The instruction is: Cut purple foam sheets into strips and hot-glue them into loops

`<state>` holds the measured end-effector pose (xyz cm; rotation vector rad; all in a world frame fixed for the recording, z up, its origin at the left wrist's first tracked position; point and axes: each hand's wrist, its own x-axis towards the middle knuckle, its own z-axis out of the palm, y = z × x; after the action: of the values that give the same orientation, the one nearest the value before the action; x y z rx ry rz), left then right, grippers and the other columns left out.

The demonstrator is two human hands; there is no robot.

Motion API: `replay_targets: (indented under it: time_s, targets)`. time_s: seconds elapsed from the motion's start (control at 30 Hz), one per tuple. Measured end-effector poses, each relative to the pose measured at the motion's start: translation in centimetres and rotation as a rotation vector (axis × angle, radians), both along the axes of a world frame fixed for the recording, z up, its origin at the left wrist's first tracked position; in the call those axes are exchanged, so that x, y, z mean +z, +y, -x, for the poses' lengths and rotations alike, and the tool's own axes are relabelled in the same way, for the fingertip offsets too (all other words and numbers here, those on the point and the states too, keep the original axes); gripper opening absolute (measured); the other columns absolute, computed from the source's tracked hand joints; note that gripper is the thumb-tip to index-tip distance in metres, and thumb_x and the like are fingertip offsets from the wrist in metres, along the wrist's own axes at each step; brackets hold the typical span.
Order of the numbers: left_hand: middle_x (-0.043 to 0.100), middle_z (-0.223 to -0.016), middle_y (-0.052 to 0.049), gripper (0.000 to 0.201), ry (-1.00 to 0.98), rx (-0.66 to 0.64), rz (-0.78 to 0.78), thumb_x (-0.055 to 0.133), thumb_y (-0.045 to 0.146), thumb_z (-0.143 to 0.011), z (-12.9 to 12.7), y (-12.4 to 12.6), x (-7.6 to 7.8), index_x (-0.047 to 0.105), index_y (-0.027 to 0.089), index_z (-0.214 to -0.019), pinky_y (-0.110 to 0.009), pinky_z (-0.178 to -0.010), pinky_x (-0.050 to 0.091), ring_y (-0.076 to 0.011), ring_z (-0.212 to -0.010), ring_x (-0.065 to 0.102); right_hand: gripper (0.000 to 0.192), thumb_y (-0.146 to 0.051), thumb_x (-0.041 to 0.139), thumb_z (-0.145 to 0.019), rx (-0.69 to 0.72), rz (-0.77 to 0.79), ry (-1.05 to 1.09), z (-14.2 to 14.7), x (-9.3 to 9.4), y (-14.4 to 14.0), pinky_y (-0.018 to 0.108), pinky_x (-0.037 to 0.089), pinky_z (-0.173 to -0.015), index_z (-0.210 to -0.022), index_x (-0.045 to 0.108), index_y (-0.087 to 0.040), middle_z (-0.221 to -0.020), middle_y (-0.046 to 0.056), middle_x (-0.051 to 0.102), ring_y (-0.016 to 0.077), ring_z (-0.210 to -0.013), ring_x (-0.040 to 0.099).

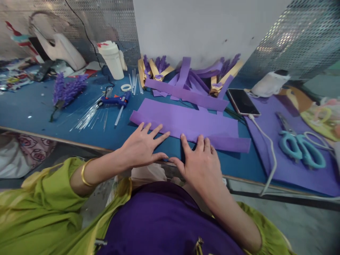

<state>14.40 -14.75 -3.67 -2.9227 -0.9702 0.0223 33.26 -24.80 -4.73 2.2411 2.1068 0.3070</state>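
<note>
A wide purple sheet (183,115) lies flat before me on the blue table, perhaps foam or paper. Along its near edge runs a narrow purple strip (228,144), its ends reaching past the sheet on both sides. My left hand (142,145) rests with fingers spread, their tips on the near left part of the strip. To the right, my right hand (203,161) presses its extended fingertips on the strip near the middle. Both thumbs point inward and almost meet at the table's edge. Neither hand grasps anything.
Behind the sheet are purple strips (186,92) and wrapped lavender bunches (159,67). A blue glue gun (114,101), glue sticks (135,83), a white tumbler (111,58) and loose lavender (67,88) stand left. Right are a charging phone (243,102) and teal-handled scissors (301,147) on purple sheeting.
</note>
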Motion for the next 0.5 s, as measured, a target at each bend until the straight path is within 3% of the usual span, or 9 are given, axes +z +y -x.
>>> replay_targets:
  time_s: [0.23,0.37,0.5]
  targets:
    - [0.039,-0.159,-0.015,0.073,-0.068,0.064,0.014,0.031,0.065,-0.098,4.4,1.8,-0.3,0.041,0.02,-0.154,-0.054,-0.118,0.03,-0.0395,-0.145,0.035,0.083,-0.07,0.04,-0.093,-0.013,0.017,-0.011,0.1,0.2,0.0,0.054,0.04,-0.1,-0.155,0.039,-0.016,-0.144,0.031,0.049,0.0478,-0.131,0.046]
    - [0.037,-0.16,-0.016,0.075,-0.06,0.124,-0.002,0.027,0.065,-0.099,6.1,2.4,-0.6,0.041,0.016,-0.153,-0.051,-0.12,0.029,-0.0358,-0.148,0.033,0.083,-0.071,0.039,-0.093,-0.007,0.004,-0.003,0.1,0.1,-0.1,0.054,0.039,-0.1,-0.156,0.038,-0.016,-0.144,0.032,0.048,0.0481,-0.132,0.046]
    - [0.037,-0.158,-0.022,0.088,-0.021,0.201,-0.032,0.022,0.07,-0.097,6.7,2.5,-0.6,0.039,0.005,-0.152,-0.05,-0.121,0.027,-0.035,-0.147,0.035,0.083,-0.071,0.038,-0.093,-0.009,-0.007,0.014,0.1,0.0,-0.1,0.054,0.038,-0.1,-0.155,0.038,-0.017,-0.144,0.033,0.048,0.0482,-0.132,0.046]
